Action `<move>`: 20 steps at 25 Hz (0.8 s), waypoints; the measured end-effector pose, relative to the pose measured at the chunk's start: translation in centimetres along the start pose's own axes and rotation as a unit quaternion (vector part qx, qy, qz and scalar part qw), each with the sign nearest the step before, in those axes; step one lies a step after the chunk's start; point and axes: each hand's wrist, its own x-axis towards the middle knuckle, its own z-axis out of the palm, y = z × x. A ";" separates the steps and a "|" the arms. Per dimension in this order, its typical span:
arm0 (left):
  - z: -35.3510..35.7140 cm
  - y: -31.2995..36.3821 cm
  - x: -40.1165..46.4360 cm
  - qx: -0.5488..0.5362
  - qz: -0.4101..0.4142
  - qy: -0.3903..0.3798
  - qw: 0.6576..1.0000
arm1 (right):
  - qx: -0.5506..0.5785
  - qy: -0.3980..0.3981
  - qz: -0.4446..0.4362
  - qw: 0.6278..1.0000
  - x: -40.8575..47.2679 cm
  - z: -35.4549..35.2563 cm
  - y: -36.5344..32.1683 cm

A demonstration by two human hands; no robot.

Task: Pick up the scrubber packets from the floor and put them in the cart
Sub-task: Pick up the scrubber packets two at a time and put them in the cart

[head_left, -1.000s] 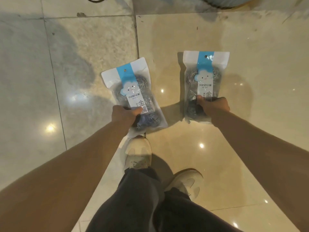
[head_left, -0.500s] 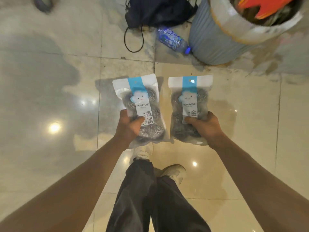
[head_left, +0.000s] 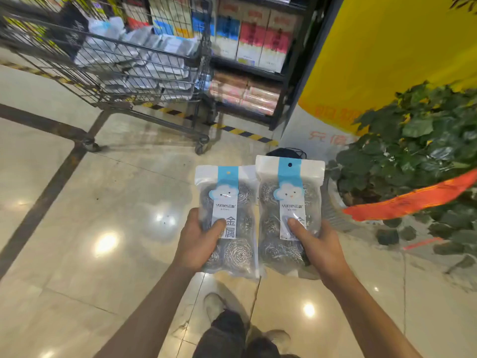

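Two clear scrubber packets with blue-and-white labels are held up side by side in front of me, above the floor. My left hand (head_left: 198,240) grips the left packet (head_left: 228,200) at its lower left, thumb across the label. My right hand (head_left: 316,245) grips the right packet (head_left: 289,192) from the lower right, thumb on its front. Steel wool balls show through both packets. The wire cart (head_left: 198,60) stands at the upper left, a few steps away, with several similar packets piled inside.
Shelves of boxed goods (head_left: 247,37) stand behind the cart. A yellow wall (head_left: 387,47) and a potted plant (head_left: 413,156) with an orange ribbon (head_left: 413,200) fill the right. A black bag (head_left: 285,152) lies on the tiled floor beyond the packets. My shoes (head_left: 214,304) are below.
The view has swung up from the floor to the cart and shelves. Both packets, held throughout, have risen and come closer together.
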 end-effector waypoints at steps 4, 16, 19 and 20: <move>-10.2 5.8 -3.6 -0.047 0.014 0.060 0.997 | -0.034 -0.023 -0.058 0.997 -5.0 6.5 -10.2; -25.5 12.2 1.9 -0.108 0.011 0.210 0.972 | -0.069 -0.145 -0.103 0.982 2.2 24.3 -21.8; -27.9 17.2 8.6 -0.097 0.016 0.214 0.972 | -0.061 -0.148 -0.094 0.983 8.4 27.7 -25.1; -28.6 19.4 10.9 -0.089 0.021 0.216 0.972 | -0.063 -0.146 -0.098 0.982 10.7 28.8 -26.7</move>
